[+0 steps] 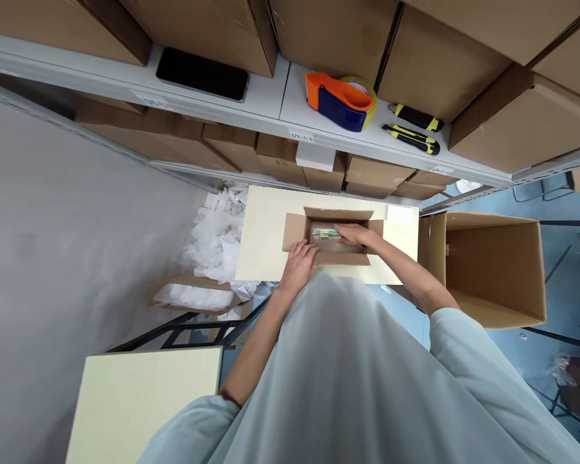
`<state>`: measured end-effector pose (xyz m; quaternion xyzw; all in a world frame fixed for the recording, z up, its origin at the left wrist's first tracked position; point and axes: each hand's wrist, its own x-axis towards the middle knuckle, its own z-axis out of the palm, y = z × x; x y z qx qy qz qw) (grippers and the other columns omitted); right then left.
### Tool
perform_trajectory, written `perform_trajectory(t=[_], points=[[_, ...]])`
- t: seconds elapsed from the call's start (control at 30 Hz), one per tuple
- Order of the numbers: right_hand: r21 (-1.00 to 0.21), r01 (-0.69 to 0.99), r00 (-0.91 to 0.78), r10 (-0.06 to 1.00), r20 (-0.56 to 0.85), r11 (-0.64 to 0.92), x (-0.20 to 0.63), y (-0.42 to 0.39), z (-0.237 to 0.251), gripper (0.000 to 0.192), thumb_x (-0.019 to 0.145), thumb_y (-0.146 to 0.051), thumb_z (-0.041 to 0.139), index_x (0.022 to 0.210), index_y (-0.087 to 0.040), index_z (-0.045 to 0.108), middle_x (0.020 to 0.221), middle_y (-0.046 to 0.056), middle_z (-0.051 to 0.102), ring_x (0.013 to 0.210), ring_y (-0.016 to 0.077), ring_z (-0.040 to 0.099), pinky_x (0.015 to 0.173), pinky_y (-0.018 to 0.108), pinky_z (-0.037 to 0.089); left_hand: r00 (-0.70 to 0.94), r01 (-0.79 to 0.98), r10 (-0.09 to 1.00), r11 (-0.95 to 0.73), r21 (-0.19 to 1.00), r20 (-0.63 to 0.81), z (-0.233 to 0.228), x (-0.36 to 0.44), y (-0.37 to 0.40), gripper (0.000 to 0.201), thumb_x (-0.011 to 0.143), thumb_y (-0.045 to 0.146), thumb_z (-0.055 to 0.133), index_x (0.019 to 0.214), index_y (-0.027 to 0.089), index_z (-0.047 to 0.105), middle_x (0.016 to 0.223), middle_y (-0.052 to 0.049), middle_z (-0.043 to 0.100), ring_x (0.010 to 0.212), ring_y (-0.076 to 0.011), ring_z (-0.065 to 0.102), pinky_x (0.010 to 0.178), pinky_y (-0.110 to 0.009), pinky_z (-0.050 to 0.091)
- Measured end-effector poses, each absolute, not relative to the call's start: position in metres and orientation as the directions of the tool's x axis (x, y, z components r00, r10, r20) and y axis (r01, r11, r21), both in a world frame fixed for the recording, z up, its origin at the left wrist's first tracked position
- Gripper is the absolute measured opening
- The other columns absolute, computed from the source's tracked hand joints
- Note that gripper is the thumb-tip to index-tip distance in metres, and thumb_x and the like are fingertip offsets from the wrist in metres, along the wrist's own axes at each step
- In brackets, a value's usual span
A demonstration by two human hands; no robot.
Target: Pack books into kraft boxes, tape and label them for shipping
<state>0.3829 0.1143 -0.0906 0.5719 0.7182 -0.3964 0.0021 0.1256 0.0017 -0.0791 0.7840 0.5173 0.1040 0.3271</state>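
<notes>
A pale grey-blue shirt [348,374] fills the lower middle of the frame, closest to the lens, with both bare forearms reaching up from it toward the centre.

The right hand [355,235] lies inside a small open cardboard box [297,232] at the centre of the frame, fingers flat and loose on a small packet with green print [325,234]; the grip is not closed around it. The left hand [298,265] rests on the box's near left flap, fingers spread and pressing on the cardboard, holding nothing.

The box sits flaps-out on a cream table [265,232] in the middle of the frame. Just left of the table lies a heap of white plastic bags [215,245], some of them spilling into a shallow carton below it. To the right of the table stands a large empty carton [493,267], open toward the camera. A second cream table surface [140,399] shows at the lower left.

Across the upper part of the frame runs a white shelf [270,96] between rows of brown cartons. On it, from left to right, lie a black phone [202,74], an orange and blue tape dispenser [338,100], and two black and yellow utility knives [413,129] side by side.
</notes>
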Motion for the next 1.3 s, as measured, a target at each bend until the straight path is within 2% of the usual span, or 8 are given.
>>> perform_trajectory(t=[0.17, 0.37, 0.5, 0.57, 0.73, 1.03, 1.23, 1.3], points=[[-0.499, 0.866, -0.304, 0.755, -0.580, -0.034, 0.371, 0.104, -0.090, 0.040, 0.086, -0.010, 0.080, 0.126, -0.012, 0.073, 0.131, 0.022, 0.080, 0.127, 0.0353, 0.074, 0.118, 0.047, 0.052, 0.435, 0.686, 0.880, -0.187, 0.703, -0.190, -0.075, 0.125, 0.004, 0.054, 0.092, 0.045, 0.081, 0.139, 0.020, 0.074, 0.150, -0.017, 0.071, 0.156, -0.0441, 0.050, 0.138, -0.064, 0.028], [-0.496, 0.867, -0.208, 0.875, -0.437, -0.041, 0.390, 0.050, -0.047, 0.045, 0.107, -0.019, 0.053, 0.151, -0.015, 0.064, 0.165, 0.021, 0.058, 0.157, 0.0347, 0.050, 0.135, 0.054, 0.035, 0.243, 0.624, 0.966, -0.089, 0.776, -0.085, -0.061, 0.105, 0.015, 0.050, 0.104, 0.061, 0.064, 0.135, 0.023, 0.075, 0.149, -0.015, 0.071, 0.152, -0.0383, 0.054, 0.134, -0.057, 0.036], [-0.512, 0.819, 0.217, 0.966, -0.142, -0.260, 0.432, -0.005, -0.027, 0.061, 0.113, -0.044, 0.048, 0.164, -0.011, 0.051, 0.173, 0.025, 0.046, 0.165, 0.0374, 0.039, 0.136, 0.058, 0.035, 0.016, 0.647, 0.998, 0.032, 0.762, -0.056, -0.063, 0.089, 0.023, 0.067, 0.104, 0.062, 0.062, 0.153, 0.016, 0.061, 0.161, -0.023, 0.058, 0.155, -0.0396, 0.050, 0.133, -0.057, 0.038], [-0.576, 0.711, 0.379, 0.910, -0.169, -0.403, 0.443, -0.029, -0.027, 0.079, 0.110, -0.055, 0.054, 0.171, -0.008, 0.038, 0.170, 0.029, 0.049, 0.161, 0.0396, 0.045, 0.130, 0.061, 0.042, -0.024, 0.660, 0.993, 0.102, 0.744, -0.114, -0.065, 0.086, 0.023, 0.084, 0.098, 0.064, 0.070, 0.161, 0.012, 0.051, 0.159, -0.026, 0.058, 0.152, -0.0433, 0.052, 0.129, -0.060, 0.041], [-0.732, 0.600, 0.148, 0.945, -0.293, -0.321, 0.426, -0.058, -0.038, 0.109, 0.093, -0.060, 0.081, 0.178, -0.020, 0.026, 0.167, 0.019, 0.059, 0.157, 0.0362, 0.053, 0.130, 0.059, 0.044, 0.168, 0.646, 0.976, -0.005, 0.763, -0.136, -0.065, 0.102, 0.010, 0.106, 0.090, 0.064, 0.081, 0.173, 0.017, 0.035, 0.160, -0.022, 0.059, 0.152, -0.0422, 0.052, 0.128, -0.058, 0.044], [-0.659, 0.721, -0.010, 0.948, -0.318, -0.213, 0.423, -0.028, -0.041, 0.065, 0.100, -0.034, 0.070, 0.162, -0.022, 0.055, 0.145, 0.013, 0.076, 0.142, 0.0329, 0.061, 0.125, 0.053, 0.050, 0.403, 0.606, 0.900, -0.127, 0.785, -0.166, -0.077, 0.115, 0.017, 0.076, 0.103, 0.037, 0.064, 0.173, 0.020, 0.036, 0.147, -0.018, 0.071, 0.141, -0.0359, 0.065, 0.122, -0.053, 0.051], [-0.525, 0.797, 0.194, 0.949, -0.248, -0.300, 0.430, 0.000, -0.040, 0.099, 0.099, -0.031, 0.064, 0.180, -0.014, 0.012, 0.179, 0.030, 0.031, 0.152, 0.0416, 0.055, 0.113, 0.059, 0.057, 0.261, 0.683, 0.965, -0.190, 0.705, 0.007, -0.079, 0.115, 0.059, 0.101, 0.100, 0.035, 0.067, 0.178, 0.004, 0.011, 0.182, -0.033, 0.019, 0.171, -0.0461, 0.025, 0.134, -0.061, 0.035], [-0.490, 0.844, 0.147, 0.972, -0.184, -0.220, 0.429, 0.009, -0.039, 0.102, 0.097, -0.026, 0.065, 0.181, -0.015, 0.008, 0.185, 0.027, 0.017, 0.164, 0.0427, 0.040, 0.121, 0.061, 0.051, 0.363, 0.683, 0.930, -0.303, 0.664, 0.051, -0.077, 0.115, 0.069, 0.101, 0.098, 0.032, 0.069, 0.178, 0.005, 0.014, 0.182, -0.031, 0.024, 0.172, -0.0457, 0.020, 0.136, -0.062, 0.030]])
